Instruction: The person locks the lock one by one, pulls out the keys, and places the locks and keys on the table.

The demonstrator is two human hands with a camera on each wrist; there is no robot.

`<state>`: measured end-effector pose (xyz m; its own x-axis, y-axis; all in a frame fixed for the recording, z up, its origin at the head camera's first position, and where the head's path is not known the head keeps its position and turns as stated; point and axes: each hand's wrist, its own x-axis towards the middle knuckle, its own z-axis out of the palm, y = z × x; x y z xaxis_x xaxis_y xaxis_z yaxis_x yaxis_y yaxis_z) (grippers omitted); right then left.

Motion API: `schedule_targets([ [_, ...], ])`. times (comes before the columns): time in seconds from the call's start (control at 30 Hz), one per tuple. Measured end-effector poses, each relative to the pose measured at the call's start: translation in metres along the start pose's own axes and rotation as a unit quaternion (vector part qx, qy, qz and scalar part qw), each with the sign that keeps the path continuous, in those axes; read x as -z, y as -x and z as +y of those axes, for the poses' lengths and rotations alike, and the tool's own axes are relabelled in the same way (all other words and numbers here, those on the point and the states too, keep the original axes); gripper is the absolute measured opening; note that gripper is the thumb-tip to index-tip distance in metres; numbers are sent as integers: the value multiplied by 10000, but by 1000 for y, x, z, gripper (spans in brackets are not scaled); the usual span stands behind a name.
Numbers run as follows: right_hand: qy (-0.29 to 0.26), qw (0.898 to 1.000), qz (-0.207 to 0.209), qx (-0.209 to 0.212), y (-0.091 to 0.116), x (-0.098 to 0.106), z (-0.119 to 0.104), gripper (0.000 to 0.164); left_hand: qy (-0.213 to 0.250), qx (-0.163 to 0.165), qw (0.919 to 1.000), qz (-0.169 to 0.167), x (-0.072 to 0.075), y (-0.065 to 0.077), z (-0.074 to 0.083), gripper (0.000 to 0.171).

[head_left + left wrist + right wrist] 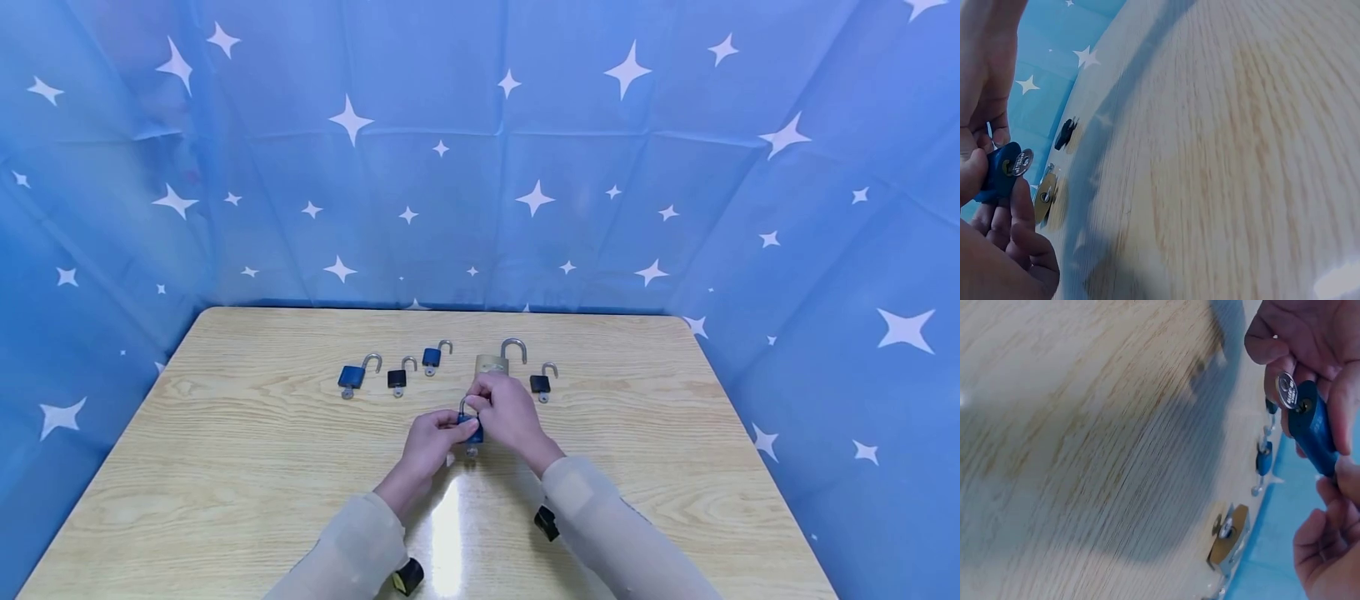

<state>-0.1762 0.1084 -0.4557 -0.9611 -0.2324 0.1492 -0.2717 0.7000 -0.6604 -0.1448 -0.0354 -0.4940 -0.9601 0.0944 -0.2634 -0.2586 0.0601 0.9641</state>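
Between both hands, above the table, is a blue padlock (471,430) with a silver key (472,452) in its underside. My left hand (429,450) grips the lock's body, thumb on the front and fingers behind, as the left wrist view also shows. At the shackle (462,406), the fingertips of my right hand (512,410) pinch its upper part; they hide some of it. The key's round head (1287,390) sticks out of the keyhole in the right wrist view. Just behind my right hand lies a large brass padlock (491,364) with its shackle raised, partly covered.
Left of the brass lock lie a blue padlock (351,377), a black one (397,379) and a smaller blue one (431,357). Another black padlock (540,384) lies to the right. All have raised shackles and keys. A starred blue curtain (450,167) hangs behind the wooden table (225,467).
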Motion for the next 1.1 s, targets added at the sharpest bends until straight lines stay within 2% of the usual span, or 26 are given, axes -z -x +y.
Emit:
schedule_targets([
  [0.3, 10, 9996, -241, -164, 4, -4, 2, 16, -247, 5, 9997, -40, 3, -2, -3, 27],
  [0.6, -541, 9975, -234, -382, 3, -2, 4, 13, -513, -4, 9986, -158, 5, -5, -1, 28],
  [0.87, -485, 9977, -328, -352, 7, -3, 7, 4, -617, -41, 9977, -278, 8, -4, -4, 29],
  [1.1, -431, 9972, -154, -590, 17, -2, 13, 20, -793, -50, 9965, -248, 12, -4, -4, 29],
])
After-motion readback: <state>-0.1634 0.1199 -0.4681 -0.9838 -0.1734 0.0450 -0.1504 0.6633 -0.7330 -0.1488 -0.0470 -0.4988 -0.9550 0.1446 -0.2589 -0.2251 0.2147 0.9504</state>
